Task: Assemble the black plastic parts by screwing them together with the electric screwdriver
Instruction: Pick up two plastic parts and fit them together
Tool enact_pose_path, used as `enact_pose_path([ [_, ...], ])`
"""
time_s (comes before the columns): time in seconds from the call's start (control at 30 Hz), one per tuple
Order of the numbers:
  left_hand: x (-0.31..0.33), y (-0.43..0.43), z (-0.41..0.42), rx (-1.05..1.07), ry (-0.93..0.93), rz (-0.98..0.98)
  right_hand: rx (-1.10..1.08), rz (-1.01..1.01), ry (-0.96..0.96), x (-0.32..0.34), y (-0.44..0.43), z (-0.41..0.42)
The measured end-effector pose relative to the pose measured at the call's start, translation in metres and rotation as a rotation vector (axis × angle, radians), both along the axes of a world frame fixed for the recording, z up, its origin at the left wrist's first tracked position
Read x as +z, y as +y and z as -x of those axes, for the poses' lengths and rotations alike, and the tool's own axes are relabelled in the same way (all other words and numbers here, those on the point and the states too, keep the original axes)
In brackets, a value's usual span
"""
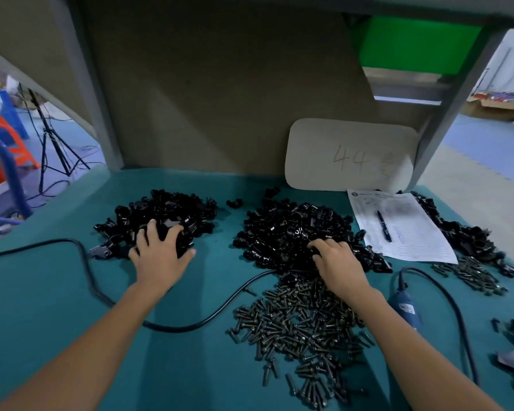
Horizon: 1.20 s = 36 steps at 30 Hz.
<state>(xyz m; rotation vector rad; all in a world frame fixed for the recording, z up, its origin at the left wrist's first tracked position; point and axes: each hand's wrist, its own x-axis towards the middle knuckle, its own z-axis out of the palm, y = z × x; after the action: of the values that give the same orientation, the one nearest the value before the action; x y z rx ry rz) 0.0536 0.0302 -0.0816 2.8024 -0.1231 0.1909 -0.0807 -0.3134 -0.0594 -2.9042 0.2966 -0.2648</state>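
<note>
Screws (pixel 303 330) lie loose in a heap on the green counter (pixel 42 307), nearer to us than our right fingers (pixel 324 243). The electric screwdriver (pixel 404 307) lies idle just outside that wrist. We judge the job to be at its picking stage: no joined piece shows in either hand, nothing is being driven, and mating two parts and screwing them are yet to do. Our left hand (pixel 161 253) rests on the left heap of black plastic parts (pixel 166 215), its fingers spread and bent over it. Our right hand (pixel 339 262) digs into the middle heap (pixel 291 229), fingertips buried. Whether either hand has closed on a piece we cannot tell. The parts look small, glossy, knobbly and tangled together. Beyond and to the right of the right fingers lie a sheet of paper (pixel 413 241) with a pen (pixel 383 225), and a third heap (pixel 463 235).
</note>
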Motion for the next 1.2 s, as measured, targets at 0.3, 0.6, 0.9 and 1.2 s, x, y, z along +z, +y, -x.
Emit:
enact_pose_path([
  [0.3, 0.008, -0.010, 0.024, -0.128, -0.204, -0.031, -0.097, -0.066, -0.214, 0.019, 0.013, 0.007],
  [0.6, 0.020, -0.023, 0.021, -0.241, -0.124, 0.028, -0.119, -1.167, -0.357, 0.049, 0.047, 0.062],
  [0.9, 0.013, -0.046, 0.027, -0.285, 0.015, -0.014, -0.162, -1.644, -0.232, 0.003, 0.106, 0.133],
  [1.2, 0.015, -0.049, 0.026, -0.261, -0.142, -0.019, -0.004, -2.044, -0.259, -0.006, 0.093, 0.130],
])
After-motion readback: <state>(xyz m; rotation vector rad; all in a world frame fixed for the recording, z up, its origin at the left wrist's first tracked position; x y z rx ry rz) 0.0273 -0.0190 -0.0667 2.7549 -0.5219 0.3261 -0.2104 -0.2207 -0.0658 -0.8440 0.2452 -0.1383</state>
